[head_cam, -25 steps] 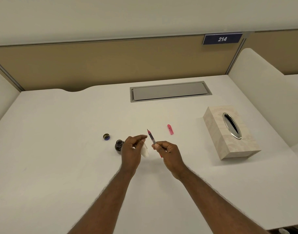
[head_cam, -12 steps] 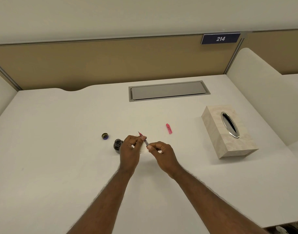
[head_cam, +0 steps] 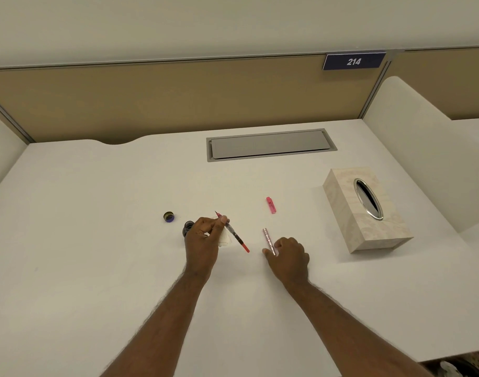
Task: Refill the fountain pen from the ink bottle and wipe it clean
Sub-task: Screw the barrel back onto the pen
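I am looking down from a head-worn camera at a white desk with two bare forearms reaching forward over it. My left hand is closed in a pinch: thumb and forefinger grip the inner section of the fountain pen near its nib end, with a crumpled white tissue tucked under the same fingers. The pen slants, dark nib pointing far and left, red tail end pointing near and right, lifted above the desk surface. Just left of that hand, partly hidden behind it, stands the small dark ink bottle, uncapped. Its round cap lies a little farther left, well clear of the bottle, open side up. My right hand rests low at the desk, fingers curled, with the pink pen barrel at its fingertips; I cannot tell whether the fingers actually grip the barrel or only touch it. The barrel points away from me. Farther back, apart from both hands, a short pink pen cap lies on the desk. To the right sits a pale marbled tissue box with an oval metal-rimmed opening. At the far edge, a grey cable hatch is set into the desk, and a blue sign reading 214 is on the tan partition.
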Demonstrator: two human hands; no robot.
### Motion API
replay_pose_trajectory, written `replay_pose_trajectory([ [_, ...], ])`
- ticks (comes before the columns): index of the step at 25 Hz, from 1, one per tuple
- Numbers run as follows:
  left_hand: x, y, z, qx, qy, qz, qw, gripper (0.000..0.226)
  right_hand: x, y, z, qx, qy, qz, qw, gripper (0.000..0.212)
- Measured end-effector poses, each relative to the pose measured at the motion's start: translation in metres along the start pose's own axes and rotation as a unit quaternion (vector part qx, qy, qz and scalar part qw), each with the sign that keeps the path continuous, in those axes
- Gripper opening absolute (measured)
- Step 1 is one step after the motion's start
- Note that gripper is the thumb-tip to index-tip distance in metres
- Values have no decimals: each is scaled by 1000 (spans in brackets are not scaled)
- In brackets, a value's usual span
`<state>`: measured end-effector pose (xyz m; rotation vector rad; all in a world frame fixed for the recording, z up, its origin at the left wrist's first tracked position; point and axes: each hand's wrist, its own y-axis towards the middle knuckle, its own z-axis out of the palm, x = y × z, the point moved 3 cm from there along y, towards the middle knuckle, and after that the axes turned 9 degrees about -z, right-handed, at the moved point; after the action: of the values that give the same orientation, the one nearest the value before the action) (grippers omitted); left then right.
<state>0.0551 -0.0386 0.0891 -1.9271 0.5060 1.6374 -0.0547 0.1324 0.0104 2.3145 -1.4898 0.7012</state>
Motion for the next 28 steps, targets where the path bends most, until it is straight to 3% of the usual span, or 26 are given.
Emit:
replay_pose_trajectory([
  [7, 3, 3, -13, 15, -78, -54, 995, 23, -1, 7, 4, -14, -2, -11, 1000, 10],
  [12, -6, 7, -20, -2, -114, -87, 990, 20, 15, -6, -8, 12, 196, -144, 970, 7],
  [15, -10, 15, -24, -14, -109, -81, 991, 23, 21, -16, -18, 35, 264, -155, 951, 4],
  [28, -27, 28, -7, -2, -62, -6, 998, 20, 22, -19, -35, 56, 276, -165, 945, 4],
])
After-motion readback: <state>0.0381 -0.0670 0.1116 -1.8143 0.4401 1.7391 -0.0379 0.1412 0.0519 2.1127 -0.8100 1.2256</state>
